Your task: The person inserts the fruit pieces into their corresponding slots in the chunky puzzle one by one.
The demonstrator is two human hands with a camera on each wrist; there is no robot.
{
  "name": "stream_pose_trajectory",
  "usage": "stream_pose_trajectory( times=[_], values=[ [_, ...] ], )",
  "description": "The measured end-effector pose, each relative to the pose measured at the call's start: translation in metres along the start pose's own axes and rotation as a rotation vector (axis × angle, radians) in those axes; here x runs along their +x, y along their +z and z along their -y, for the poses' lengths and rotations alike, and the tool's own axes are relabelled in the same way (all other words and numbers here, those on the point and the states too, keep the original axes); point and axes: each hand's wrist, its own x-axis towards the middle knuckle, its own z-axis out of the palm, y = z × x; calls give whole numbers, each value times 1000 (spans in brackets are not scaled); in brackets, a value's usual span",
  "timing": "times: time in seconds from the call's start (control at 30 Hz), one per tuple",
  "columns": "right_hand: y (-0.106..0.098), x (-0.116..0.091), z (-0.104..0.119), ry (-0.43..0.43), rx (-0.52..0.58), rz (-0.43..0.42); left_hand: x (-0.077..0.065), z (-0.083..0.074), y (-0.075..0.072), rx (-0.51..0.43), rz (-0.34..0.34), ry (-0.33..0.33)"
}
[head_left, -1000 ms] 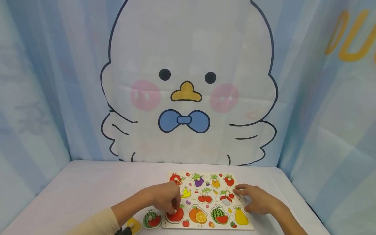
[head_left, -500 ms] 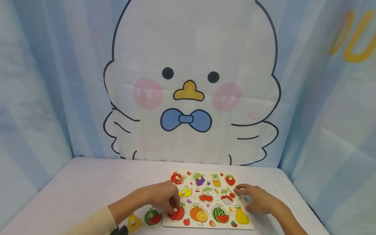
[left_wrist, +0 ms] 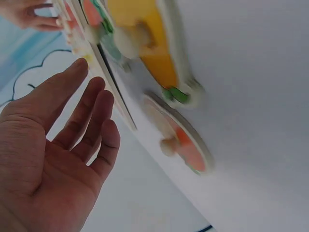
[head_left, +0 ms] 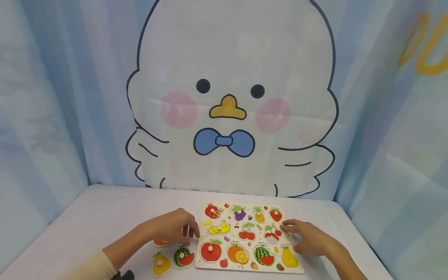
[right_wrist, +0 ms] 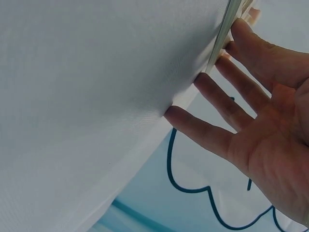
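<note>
A wooden fruit puzzle board (head_left: 206, 265) lies on the white table. My right hand (head_left: 311, 239) touches its right edge, fingers spread, as the right wrist view (right_wrist: 260, 106) also shows. The apple piece (head_left: 211, 254) with its round knob sits in the board's front left corner. Left of the board my left hand (head_left: 175, 227) hovers with loosely bent fingers and an empty palm. Beneath and in front of it lie a watermelon piece (head_left: 187, 259), a pear piece (head_left: 161, 265) and an orange piece (head_left: 161, 242), partly hidden by my forearm. All three have knobs.
Knobbed pieces such as the grapes (head_left: 239, 214), bananas (head_left: 218, 228) and strawberry (head_left: 276, 215) sit in the board. Orange, watermelon and pear pictures along its front row show no knobs. A cartoon curtain (head_left: 231, 171) hangs behind the table (head_left: 122, 206).
My left hand has let go of the apple piece's knob and moved left, off the board. The right hand stays at the board's edge. The head view has shifted slightly.
</note>
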Motion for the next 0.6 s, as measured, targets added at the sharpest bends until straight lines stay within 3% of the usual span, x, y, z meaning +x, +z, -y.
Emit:
stream_pose_trajectory(
  times=[0.3,0.6],
  values=[
    [2,1,-1,2,13,7,-32,23,-6,-55,-92,-62],
    [0,0,-1,-27,9,2,-50,40,-7,-101,-143,-95]
  ],
)
